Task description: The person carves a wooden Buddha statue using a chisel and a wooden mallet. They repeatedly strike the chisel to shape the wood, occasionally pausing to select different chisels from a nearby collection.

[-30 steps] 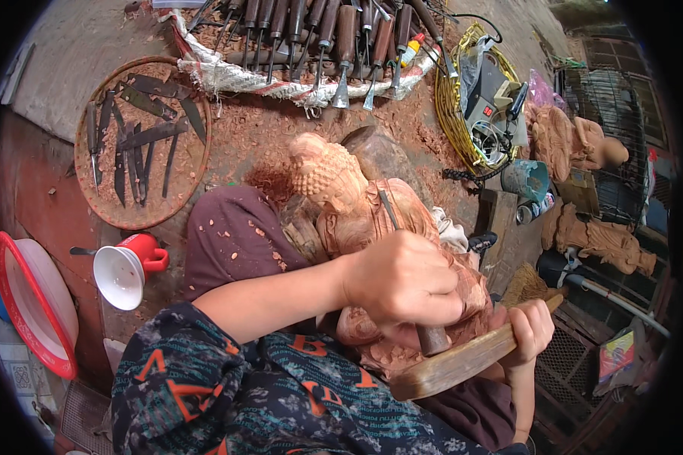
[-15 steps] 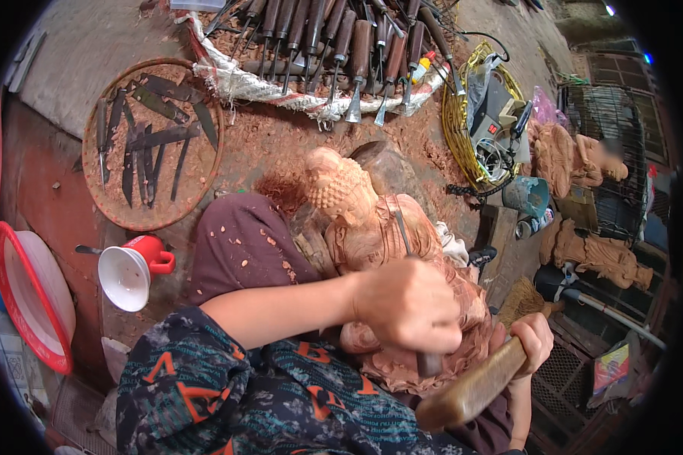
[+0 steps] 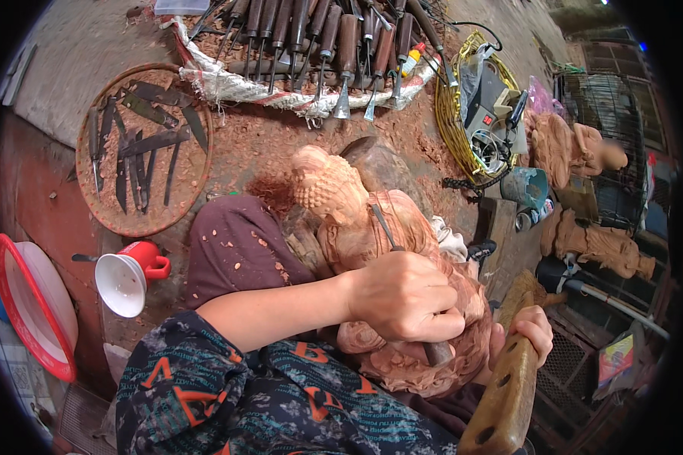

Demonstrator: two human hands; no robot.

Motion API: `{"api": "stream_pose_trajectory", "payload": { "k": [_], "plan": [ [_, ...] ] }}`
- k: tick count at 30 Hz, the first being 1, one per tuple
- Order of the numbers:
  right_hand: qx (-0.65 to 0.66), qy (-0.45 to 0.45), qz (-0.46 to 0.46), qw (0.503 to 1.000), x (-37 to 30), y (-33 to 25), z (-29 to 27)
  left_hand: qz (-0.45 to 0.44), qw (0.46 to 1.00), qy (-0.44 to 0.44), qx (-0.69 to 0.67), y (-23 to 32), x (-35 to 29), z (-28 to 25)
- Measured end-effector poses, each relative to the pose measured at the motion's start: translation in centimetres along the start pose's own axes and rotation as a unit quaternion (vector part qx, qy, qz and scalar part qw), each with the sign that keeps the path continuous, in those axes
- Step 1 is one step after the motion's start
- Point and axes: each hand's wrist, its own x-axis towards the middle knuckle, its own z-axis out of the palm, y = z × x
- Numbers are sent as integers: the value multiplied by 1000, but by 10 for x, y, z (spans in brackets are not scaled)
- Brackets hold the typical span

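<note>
A carved wooden statue [image 3: 391,220] with a knobbly-haired head lies tilted across my lap. My left hand [image 3: 406,296] is closed around a chisel [image 3: 385,227], its metal blade reaching up to the statue's chest and shoulder. The butt of the chisel handle sticks out below my fist. At the lower right, my right hand [image 3: 535,334] grips a worn wooden mallet [image 3: 501,402] with dark holes in its face. The mallet is apart from the chisel's butt. My left hand hides part of the statue's body.
Many chisels [image 3: 347,57] lie on a white sack bundle ahead. A round basket [image 3: 146,227] of flat blades is at left, above a red and white mug [image 3: 133,277] and a red-rimmed basin [image 3: 34,303]. At right are a yellow cable coil [image 3: 448,114] and carved figures [image 3: 599,246].
The mallet has swung down and to the right, away from the chisel's butt. My left hand stays round the chisel on the statue. The whole view has shifted slightly.
</note>
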Motion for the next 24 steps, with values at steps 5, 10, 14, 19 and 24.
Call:
{"api": "stream_pose_trajectory", "payload": {
  "k": [5,10,14,19,24],
  "plan": [
    [-71,-51,25,996,-5,7,-5,-44,999,32,-8,-11,8,-11],
    [-62,-94,34,993,-10,21,-12,-19,999,27,16,-12,8,-4],
    [-96,-48,56,993,-28,28,-18,-45,998,-18,42,32,16,26],
    [-121,-57,170,976,-39,28,-22,-9,998,-62,25,35,14,32],
    [-132,-68,234,961,-59,39,-21,-4,997,-65,35,36,12,36]
  ]
}}
